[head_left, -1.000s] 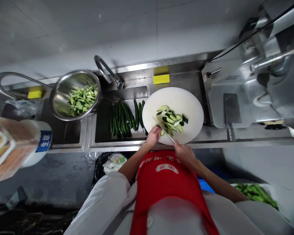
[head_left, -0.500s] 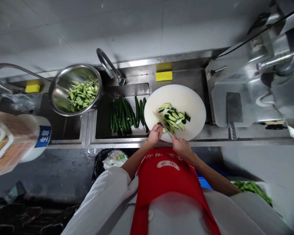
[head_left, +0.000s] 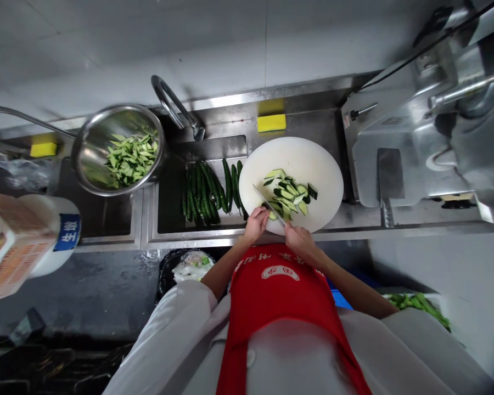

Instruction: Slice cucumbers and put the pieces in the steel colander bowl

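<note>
On the round white cutting board (head_left: 321, 170) lies a loose pile of cut cucumber pieces (head_left: 290, 192). My right hand (head_left: 299, 240) is closed round the handle of a knife (head_left: 267, 203), its blade slanting up and left across the board's near edge. Left of the blade, my left hand (head_left: 256, 222) is closed on a piece of cucumber (head_left: 272, 215), mostly covered by the fingers. Several whole cucumbers (head_left: 201, 192) lie in the sink just left of the board.
A steel bowl (head_left: 82, 164) of cut cucumber stands to the left beside a faucet (head_left: 173, 104). Behind the board sits a yellow sponge (head_left: 271, 123). A cleaver (head_left: 390, 175) rests on the right. An orange-and-white basket (head_left: 16, 236) juts in at far left.
The whole view has shifted slightly. My hands stay at the board's near edge with the knife and cucumber; the pile looks much the same.
</note>
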The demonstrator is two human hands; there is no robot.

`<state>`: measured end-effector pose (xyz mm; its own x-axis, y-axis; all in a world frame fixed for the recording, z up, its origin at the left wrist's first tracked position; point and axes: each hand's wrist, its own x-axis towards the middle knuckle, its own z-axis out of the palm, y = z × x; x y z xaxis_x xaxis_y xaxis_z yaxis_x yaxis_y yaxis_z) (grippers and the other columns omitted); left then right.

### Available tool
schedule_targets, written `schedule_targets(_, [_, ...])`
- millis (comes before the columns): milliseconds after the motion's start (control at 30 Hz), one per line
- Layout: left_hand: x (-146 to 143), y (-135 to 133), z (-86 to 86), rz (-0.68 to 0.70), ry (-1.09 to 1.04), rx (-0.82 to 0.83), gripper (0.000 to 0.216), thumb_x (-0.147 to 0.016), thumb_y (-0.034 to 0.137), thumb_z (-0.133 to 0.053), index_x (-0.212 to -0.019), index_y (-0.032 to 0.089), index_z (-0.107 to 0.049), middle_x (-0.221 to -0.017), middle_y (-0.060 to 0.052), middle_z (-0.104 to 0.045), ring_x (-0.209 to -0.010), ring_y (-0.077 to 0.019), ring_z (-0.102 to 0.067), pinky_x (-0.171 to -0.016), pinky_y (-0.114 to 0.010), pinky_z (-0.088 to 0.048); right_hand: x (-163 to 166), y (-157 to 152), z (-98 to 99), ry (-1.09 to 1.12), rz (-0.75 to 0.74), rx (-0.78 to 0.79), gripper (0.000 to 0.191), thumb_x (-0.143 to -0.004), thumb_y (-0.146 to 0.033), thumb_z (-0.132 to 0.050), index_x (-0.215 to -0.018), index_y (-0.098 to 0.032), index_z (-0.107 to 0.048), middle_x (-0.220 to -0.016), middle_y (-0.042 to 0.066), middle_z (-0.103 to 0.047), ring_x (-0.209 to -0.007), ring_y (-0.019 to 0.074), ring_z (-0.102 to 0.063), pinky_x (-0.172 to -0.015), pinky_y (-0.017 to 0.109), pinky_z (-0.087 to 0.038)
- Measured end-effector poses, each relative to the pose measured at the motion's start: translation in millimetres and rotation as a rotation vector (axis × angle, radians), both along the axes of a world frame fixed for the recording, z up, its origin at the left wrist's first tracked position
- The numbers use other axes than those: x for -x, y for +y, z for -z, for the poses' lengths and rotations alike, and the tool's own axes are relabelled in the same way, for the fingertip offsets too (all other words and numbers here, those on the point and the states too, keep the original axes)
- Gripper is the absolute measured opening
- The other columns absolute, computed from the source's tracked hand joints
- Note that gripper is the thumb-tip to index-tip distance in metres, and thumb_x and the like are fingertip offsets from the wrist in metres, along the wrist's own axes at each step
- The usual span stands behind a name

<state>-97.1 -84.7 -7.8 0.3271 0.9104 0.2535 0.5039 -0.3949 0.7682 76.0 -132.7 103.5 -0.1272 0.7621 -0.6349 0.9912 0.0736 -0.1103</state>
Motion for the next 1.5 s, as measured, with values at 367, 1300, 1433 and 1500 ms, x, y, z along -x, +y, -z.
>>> schedule_targets(367, [5.1,2.4,7.4,0.065,0.063,-0.060,0.027,-0.100,0.027,-0.041,-0.108,0.017,-0.065,-0.098,-0.009,-0.060,-0.094,-0.0179,-0.056,-0.086,-0.034,-0.053,-0.6,-3.7,-7.5,0.015,-0.022,-0.010,0.035,-0.094,-0.013,-0.032,-0.125,-0.011,-0.047,-0.092,0.017,-0.070,-0.091,0.0256,-0.069,-0.078,0.032,-0.047])
schedule_targets(1300, [17.9,1.1,20.2,0.134,0.058,-0.025,0.028,-0.100,0.026,-0.041,-0.112,0.019,-0.065,-0.106,-0.010,-0.062,-0.102,-0.0180,-0.058,-0.091,-0.035,-0.054,-4.6,-6.6,-1.0,0.038,-0.058,-0.027,0.036,-0.098,-0.020,-0.028,-0.129,-0.011,-0.045,-0.094,0.016,-0.070,-0.089,0.0267,-0.069,-0.076,0.032,-0.046])
schedule_targets(1433, [17.6,-0.2,20.4,0.125,0.054,-0.038,0.027,-0.100,0.026,-0.041,-0.112,0.019,-0.064,-0.106,-0.010,-0.062,-0.103,-0.0176,-0.059,-0.091,-0.034,-0.054,-5.9,-5.5,-1.6,0.054,-0.054,0.003,0.033,-0.097,-0.018,-0.028,-0.123,-0.012,-0.049,-0.093,0.016,-0.070,-0.090,0.0261,-0.069,-0.075,0.031,-0.046])
schedule_targets(1500, [16.4,-0.8,19.3,0.121,0.047,-0.035,0.027,-0.100,0.025,-0.041,-0.113,0.019,-0.064,-0.106,-0.010,-0.062,-0.102,-0.0174,-0.059,-0.091,-0.034,-0.054,-7.8,-6.8,-1.6,0.064,-0.053,-0.021,0.034,-0.098,-0.021,-0.026,-0.123,-0.012,-0.048,-0.091,0.015,-0.070,-0.088,0.0267,-0.069,-0.074,0.032,-0.046])
